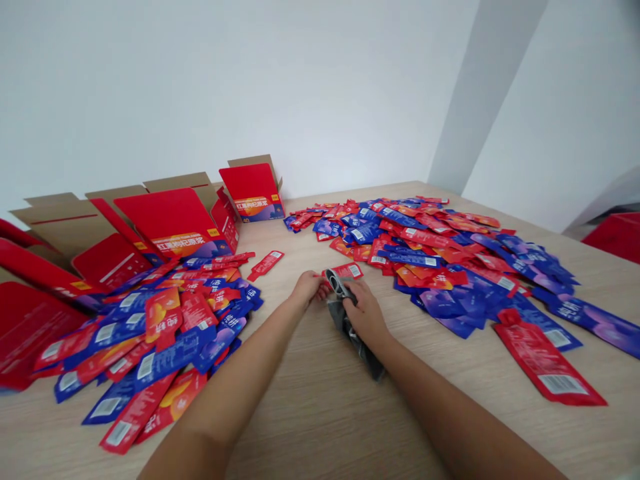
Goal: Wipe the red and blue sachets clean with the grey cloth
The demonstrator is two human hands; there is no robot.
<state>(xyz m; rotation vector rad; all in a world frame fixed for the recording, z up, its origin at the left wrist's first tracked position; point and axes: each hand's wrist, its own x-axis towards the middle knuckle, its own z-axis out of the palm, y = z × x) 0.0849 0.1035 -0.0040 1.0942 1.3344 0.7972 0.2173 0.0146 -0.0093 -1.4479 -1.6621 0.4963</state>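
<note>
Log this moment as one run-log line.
right hand: gripping dark bundle | left hand: beside bundle, grip unclear | sachets: left pile, right pile | red boxes: open, back left

Bright, diffuse light; wide-angle stretching, perhaps slight blur at edges.

open red cartons (167,212) on wood-grain table (320,420), near pale wall (300,87); red object (616,237) at right edge
</note>
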